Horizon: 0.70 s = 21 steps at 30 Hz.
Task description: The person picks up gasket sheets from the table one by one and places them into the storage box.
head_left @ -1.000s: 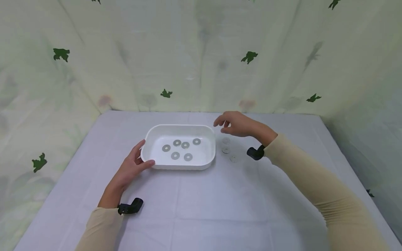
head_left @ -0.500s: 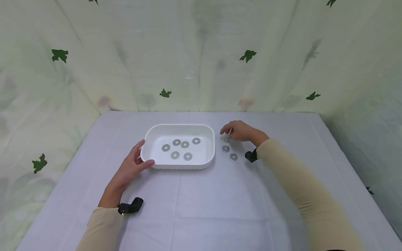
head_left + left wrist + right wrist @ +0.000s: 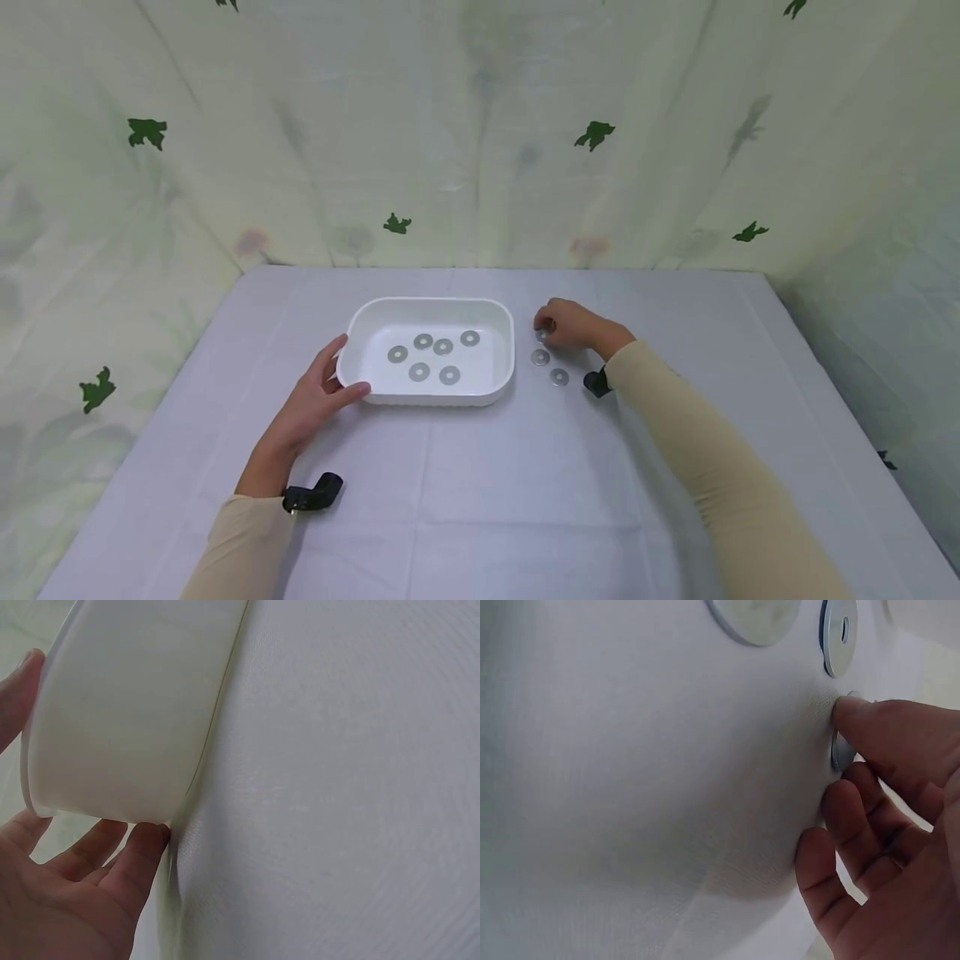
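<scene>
A white tray (image 3: 491,390) with rounded corners sits on the table, and several flat metal washers (image 3: 449,375) lie spread over its floor. My left hand (image 3: 309,402) holds the tray's left end, thumb at the rim and fingers against the outer wall (image 3: 127,735). To the right of the tray, my right hand (image 3: 576,323) is down at the tabletop. Its thumb and fingers pinch the edges of a washer (image 3: 844,750), which they partly cover. Two more washers lie just nearer to me, one close by (image 3: 540,357) and another (image 3: 559,377) further right.
A pale cloth (image 3: 480,475) covers the table. Behind its far edge hangs a light curtain (image 3: 480,167) with green leaf shapes. Each wrist bears a black camera, one on the left (image 3: 312,493) and one on the right (image 3: 597,383).
My right hand has come down from beside the tray's far right corner, moving right and toward me, and its fingers have closed around the farthest loose washer. My left hand has stayed on the tray.
</scene>
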Tool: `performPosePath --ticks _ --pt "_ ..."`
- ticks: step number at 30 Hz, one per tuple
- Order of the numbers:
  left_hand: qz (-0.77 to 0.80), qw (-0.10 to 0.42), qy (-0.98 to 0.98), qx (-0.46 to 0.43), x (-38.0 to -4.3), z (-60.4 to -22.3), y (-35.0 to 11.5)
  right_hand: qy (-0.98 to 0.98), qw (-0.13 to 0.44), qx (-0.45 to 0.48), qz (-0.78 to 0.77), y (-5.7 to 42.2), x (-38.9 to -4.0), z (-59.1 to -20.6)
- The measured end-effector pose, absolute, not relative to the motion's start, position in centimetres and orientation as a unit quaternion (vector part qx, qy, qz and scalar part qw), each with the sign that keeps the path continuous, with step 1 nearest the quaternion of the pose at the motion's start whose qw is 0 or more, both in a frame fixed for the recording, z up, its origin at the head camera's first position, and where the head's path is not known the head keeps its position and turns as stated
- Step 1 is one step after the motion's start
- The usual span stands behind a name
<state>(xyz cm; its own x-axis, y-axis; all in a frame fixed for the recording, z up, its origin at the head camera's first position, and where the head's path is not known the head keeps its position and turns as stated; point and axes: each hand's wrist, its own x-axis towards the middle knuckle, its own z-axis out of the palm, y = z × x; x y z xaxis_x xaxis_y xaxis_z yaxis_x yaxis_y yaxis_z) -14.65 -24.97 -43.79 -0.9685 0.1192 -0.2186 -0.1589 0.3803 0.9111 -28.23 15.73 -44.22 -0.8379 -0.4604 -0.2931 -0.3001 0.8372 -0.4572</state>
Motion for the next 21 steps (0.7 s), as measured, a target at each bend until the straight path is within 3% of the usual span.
performPosePath --ticks 21 --pt "0.566 0.124 0.815 -0.009 -14.7 -44.0 -25.1 0.928 0.192 -0.190 -0.257 17.2 -27.5 -45.0"
